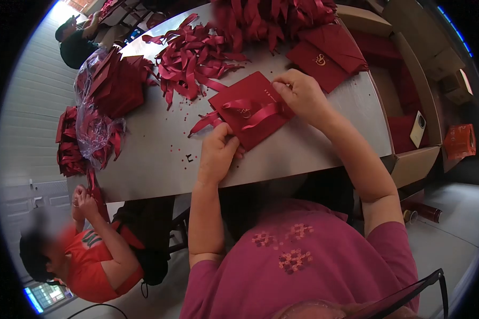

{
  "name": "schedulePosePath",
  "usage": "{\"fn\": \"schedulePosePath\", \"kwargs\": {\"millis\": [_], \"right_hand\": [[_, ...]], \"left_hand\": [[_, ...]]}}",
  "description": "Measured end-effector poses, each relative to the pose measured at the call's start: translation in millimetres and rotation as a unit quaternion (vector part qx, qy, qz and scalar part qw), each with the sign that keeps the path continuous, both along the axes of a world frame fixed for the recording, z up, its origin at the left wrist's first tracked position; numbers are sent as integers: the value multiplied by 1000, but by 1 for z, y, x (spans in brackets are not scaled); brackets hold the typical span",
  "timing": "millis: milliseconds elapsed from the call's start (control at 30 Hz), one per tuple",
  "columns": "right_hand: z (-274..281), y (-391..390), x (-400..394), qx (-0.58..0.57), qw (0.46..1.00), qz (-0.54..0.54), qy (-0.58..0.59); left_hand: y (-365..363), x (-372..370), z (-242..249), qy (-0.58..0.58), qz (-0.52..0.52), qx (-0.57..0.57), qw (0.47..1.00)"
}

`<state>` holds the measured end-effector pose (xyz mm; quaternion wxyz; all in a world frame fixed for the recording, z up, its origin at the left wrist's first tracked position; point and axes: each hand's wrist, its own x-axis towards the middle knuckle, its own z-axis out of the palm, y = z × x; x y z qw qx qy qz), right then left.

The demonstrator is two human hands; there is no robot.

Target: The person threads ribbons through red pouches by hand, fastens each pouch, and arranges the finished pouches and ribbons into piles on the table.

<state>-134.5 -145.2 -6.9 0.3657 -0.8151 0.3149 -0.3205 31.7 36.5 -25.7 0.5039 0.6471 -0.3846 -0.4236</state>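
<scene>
Dark-red bag (261, 94) flat on the table (159, 165), mid-frame, ribbon (264, 115) lying across its face. Clock is centred on the bag. Left hand (217, 153) at 8, fingers curled, touching the edge; can't tell if they're clamped. Right hand (302, 95) at 2, thumb and index at the edge; can't tell if they're clamped either. Ribbon pile (189, 58) at 10-11, gold-marked flat bags (316, 61) at 1-2, phone (418, 130) in open carton (419, 161) at 3-4.

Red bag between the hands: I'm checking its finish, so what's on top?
Ribbon lies across the bag; the right hand covers part of one edge. Its underside is hidden.
</scene>
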Motion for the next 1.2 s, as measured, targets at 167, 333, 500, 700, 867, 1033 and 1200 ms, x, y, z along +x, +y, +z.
{"fn": "schedulePosePath", "kwargs": {"millis": [167,333,500,700,867,1033,1200], "right_hand": [[-13,-5,2,-43,994,59,87],[-14,-1,3,-109,977,105,152],[-7,3,9,-96,976,113,158],[6,1,35,471,866,145,-90],[-30,-4,44,584,767,129,-231],[-41,-13,37,569,749,209,-268],[-35,-8,39,564,747,231,-265]], "left_hand": [[0,1,1,-15,-12,1,1000],[-1,1,5,-17,-34,-3,999],[0,4,5,-41,-39,13,998],[-2,6,2,-16,-46,11,999],[0,6,8,-44,-55,32,997],[13,21,14,8,-62,35,997],[35,43,19,-168,-5,-18,986]]}}
